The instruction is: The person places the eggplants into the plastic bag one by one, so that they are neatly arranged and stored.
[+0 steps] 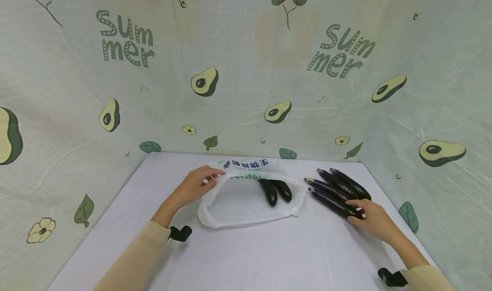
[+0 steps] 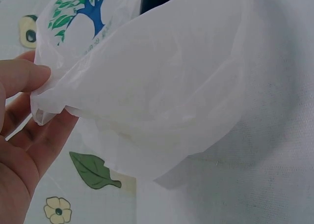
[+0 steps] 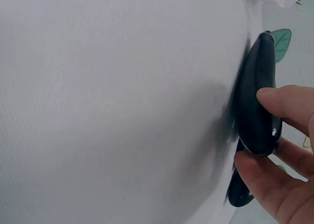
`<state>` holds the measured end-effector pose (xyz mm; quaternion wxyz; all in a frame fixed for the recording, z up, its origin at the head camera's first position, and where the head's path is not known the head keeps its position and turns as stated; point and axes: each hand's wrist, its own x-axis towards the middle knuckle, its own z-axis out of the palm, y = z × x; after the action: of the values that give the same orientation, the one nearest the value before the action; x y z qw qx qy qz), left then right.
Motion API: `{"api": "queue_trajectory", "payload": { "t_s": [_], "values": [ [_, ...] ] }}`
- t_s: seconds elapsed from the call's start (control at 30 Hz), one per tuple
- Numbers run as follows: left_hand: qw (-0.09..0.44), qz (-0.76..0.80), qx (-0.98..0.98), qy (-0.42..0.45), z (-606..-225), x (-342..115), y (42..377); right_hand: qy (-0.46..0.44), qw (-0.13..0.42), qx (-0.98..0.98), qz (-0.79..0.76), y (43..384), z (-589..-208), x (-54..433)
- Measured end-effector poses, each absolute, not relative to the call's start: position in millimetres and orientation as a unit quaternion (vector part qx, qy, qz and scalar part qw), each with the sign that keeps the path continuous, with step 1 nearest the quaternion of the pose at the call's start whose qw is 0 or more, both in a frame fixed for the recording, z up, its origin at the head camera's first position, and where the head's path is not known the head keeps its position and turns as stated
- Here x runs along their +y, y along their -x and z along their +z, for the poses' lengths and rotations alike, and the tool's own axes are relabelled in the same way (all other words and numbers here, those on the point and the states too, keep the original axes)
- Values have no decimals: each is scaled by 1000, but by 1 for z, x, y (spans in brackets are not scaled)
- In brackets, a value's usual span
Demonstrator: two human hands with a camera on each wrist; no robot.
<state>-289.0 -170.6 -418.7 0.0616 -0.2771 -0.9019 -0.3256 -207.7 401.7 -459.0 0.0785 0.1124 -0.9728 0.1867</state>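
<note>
A white plastic bag (image 1: 234, 210) lies on its side with its mouth held up toward me, and two dark eggplants (image 1: 269, 193) rest inside. My left hand (image 1: 197, 184) pinches the upper left rim of the bag between thumb and fingers, plain in the left wrist view on the thin plastic (image 2: 162, 86). On the right, my right hand (image 1: 373, 218) has its thumb and fingers around the near end of an eggplant (image 1: 330, 202). In the right wrist view that glossy eggplant (image 3: 257, 86) sits between thumb and fingertips, low over the table.
Several more eggplants (image 1: 342, 186) lie side by side just beyond my right hand. The white tabletop (image 1: 261, 257) ends against a patterned cloth backdrop (image 1: 238, 112) at the back and both sides.
</note>
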Motion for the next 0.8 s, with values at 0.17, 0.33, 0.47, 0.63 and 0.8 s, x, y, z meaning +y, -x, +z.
{"api": "queue_trajectory", "payload": {
  "t_s": [0.17,0.33,0.47,0.63,0.8],
  "values": [
    [64,-326,-901,278,-418,-171,288,-112,79,-973,185,208,-459,400],
    [66,-326,-899,285,-416,-171,287,-113,71,-973,190,208,-457,398],
    [63,-328,-899,284,-416,-170,287,-114,59,-975,183,210,-458,398],
    [60,-328,-900,280,-416,-169,287,-121,43,-976,175,211,-457,396],
    [57,-325,-903,274,-417,-170,287,-122,23,-976,181,212,-456,394]
  ]
}}
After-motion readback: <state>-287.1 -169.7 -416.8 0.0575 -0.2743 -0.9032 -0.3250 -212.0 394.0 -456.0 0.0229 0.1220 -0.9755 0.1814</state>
